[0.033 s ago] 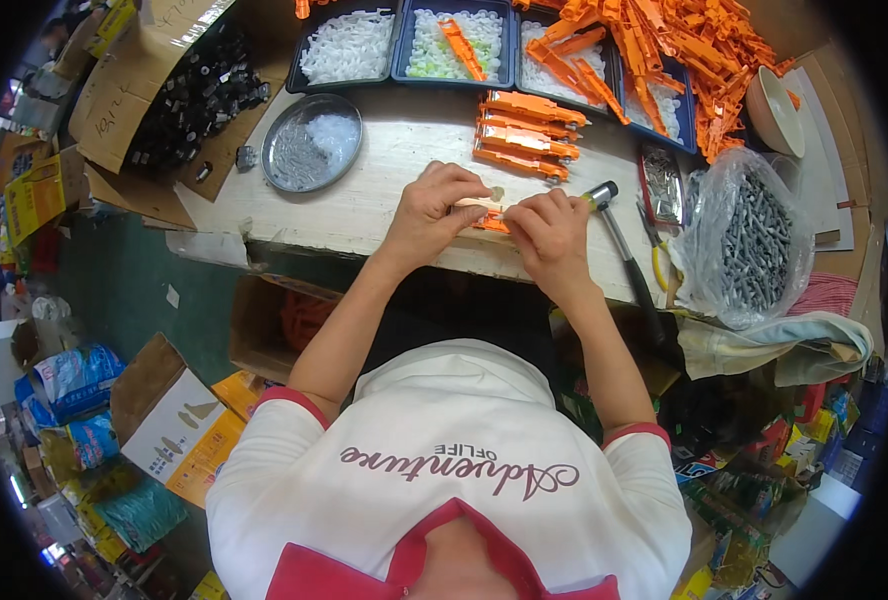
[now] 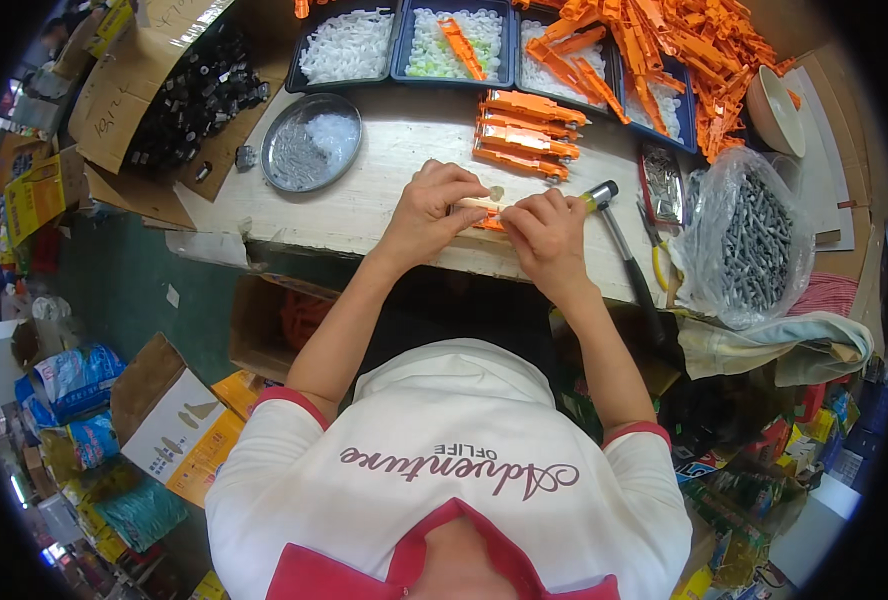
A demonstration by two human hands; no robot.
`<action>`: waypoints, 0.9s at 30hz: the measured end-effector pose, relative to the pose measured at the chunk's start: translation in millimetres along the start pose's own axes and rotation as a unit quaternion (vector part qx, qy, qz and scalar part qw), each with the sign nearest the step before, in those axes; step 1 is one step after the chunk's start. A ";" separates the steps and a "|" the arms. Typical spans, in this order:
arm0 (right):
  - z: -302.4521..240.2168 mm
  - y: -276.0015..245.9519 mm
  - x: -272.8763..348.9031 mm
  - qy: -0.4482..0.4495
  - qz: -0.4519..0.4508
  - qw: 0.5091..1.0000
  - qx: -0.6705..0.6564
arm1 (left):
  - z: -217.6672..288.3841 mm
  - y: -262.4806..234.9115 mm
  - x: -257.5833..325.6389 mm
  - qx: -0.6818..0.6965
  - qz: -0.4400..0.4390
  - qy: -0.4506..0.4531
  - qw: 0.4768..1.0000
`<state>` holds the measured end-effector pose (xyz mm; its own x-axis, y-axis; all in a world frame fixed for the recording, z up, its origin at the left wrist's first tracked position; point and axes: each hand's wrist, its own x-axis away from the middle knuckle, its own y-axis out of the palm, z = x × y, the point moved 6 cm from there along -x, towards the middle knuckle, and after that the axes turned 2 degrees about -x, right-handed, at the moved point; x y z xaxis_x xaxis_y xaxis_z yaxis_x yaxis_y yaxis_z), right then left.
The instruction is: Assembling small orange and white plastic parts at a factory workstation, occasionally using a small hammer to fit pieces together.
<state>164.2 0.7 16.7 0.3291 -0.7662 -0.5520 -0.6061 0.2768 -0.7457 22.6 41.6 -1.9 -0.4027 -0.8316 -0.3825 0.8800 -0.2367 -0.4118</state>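
Near the table's front edge, an orange plastic piece (image 2: 488,219) lies between my two hands, mostly covered by fingers. My left hand (image 2: 426,214) pinches its left end with thumb and fingertips. On the other end, my right hand (image 2: 548,228) presses with its fingers drawn together. A small pale bit (image 2: 497,192) is just beyond the left fingertips. Behind the hands, several long orange plastic pieces (image 2: 526,137) lie stacked in a row. A hammer (image 2: 619,235) with a black grip rests right of my right hand, its head near the knuckles.
Dark trays (image 2: 397,52) of small white parts line the back, beneath a heap of orange pieces (image 2: 679,50). A round metal dish (image 2: 301,187) stands left. To the right are yellow-handled pliers (image 2: 661,268), a bag of grey screw-like parts (image 2: 759,240) and a cloth (image 2: 769,345).
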 end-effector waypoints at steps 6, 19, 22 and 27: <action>2.1 18.4 0.9 0.000 -0.076 0.997 0.020 | -5.3 14.9 3.3 -0.141 -0.063 0.008 0.988; 70.8 -55.8 11.5 0.118 0.014 0.993 -0.022 | 19.8 50.5 -57.9 -0.363 -0.365 -0.022 0.857; 110.0 -77.8 27.7 0.176 0.052 0.983 0.003 | 28.8 80.1 -116.9 -0.322 -0.255 0.099 0.906; 148.8 -110.2 40.7 0.251 0.065 0.959 0.112 | 51.5 150.7 -213.3 -0.344 -0.175 0.195 0.902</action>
<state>352.1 25.3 20.8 -0.1626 -0.8844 -0.4374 -0.4297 0.4625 -0.7755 254.2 157.4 60.2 -0.8009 -0.4953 -0.3365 0.3713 0.0301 -0.9280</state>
